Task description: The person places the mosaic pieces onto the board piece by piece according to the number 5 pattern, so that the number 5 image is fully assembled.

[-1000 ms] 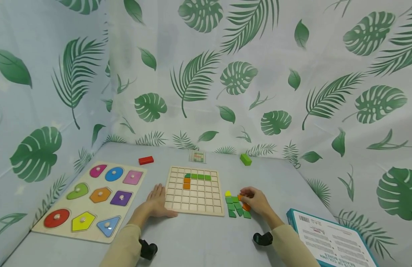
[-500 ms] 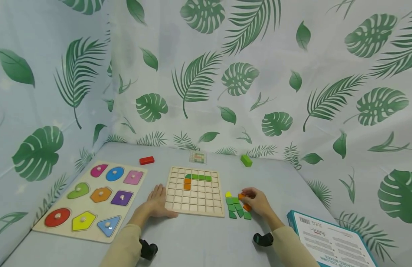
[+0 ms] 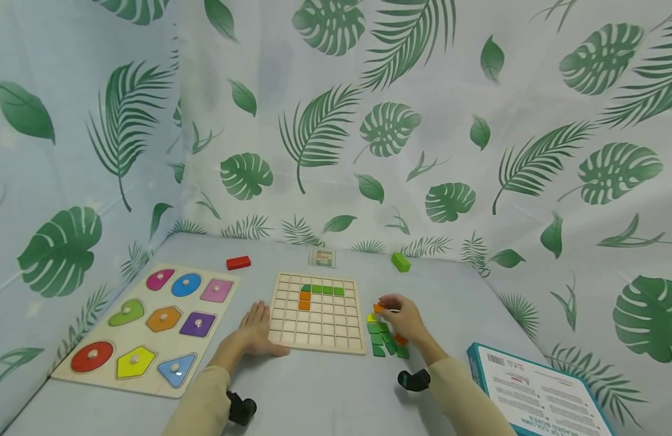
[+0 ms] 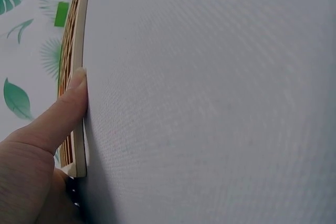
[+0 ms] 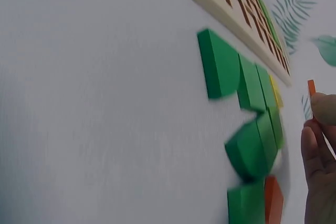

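My right hand pinches a small orange tile between thumb and fingertips, lifted over the loose tiles right of the board. In the right wrist view the tile stands on edge in the fingers, apart from the green tiles. The wooden grid board carries a row of bright green tiles, a dark green rounded corner piece and two orange tiles. My left hand lies with straight fingers along the board's left side. Its thumb touches the near edge in the left wrist view.
A shape puzzle board with knobbed pieces lies at left. A red block, a small pattern card and a green block sit at the back. At front right is a box. Leaf-patterned cloth surrounds the table.
The right hand has lifted the orange tile off the pile and shifted a little left and away from me, towards the board. The left hand stays in place.
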Available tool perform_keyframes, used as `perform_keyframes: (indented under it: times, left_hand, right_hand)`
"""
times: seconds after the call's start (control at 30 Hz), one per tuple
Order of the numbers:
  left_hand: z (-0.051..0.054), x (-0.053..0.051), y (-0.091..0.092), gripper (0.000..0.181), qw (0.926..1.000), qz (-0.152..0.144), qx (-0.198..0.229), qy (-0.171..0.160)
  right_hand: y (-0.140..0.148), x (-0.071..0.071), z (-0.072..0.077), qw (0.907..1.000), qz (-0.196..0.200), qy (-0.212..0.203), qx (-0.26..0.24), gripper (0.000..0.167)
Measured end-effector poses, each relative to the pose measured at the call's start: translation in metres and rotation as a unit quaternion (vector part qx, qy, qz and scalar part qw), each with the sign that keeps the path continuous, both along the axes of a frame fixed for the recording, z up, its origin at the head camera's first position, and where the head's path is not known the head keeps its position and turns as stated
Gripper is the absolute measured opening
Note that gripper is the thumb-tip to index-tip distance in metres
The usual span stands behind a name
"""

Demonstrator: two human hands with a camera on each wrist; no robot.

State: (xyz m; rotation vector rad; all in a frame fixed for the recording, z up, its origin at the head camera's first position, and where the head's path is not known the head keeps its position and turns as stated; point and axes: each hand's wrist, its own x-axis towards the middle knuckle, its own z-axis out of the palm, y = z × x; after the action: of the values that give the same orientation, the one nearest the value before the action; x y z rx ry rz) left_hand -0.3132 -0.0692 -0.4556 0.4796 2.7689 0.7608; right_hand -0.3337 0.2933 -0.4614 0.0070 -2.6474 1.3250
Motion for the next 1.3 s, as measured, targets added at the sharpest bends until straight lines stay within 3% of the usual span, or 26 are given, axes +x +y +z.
perform_keyframes:
  times: [0.27,0.47,0.8,1.3]
  left_hand:
    - [0.001,0.001,-0.001,0.114,1.0,0.0,0.006,0.0]
    - [-0.001,0.001,-0.002,0.113,0.9997,0.002,0.004,-0.022]
    - [-0.001,0.0,-0.002,0.114,0.9999,0.001,0.007,-0.008]
    - [-0.01,-0.007,-0.004,0.118,0.9997,-0.005,0.025,0.001]
  right_hand:
    - [-0.033,-0.003,-0.002,0.9988,0.03,0.036,0.013,0.024]
    - [-0.05,-0.006,-0.006,0.9971,0.043,0.06,0.019,0.022]
    - [-0.072,-0.012,-0.004,0.9913,0.087,0.099,0.012,0.021]
    - [-0.111,-0.027,-0.01,0.9878,0.123,0.091,0.028,0.019]
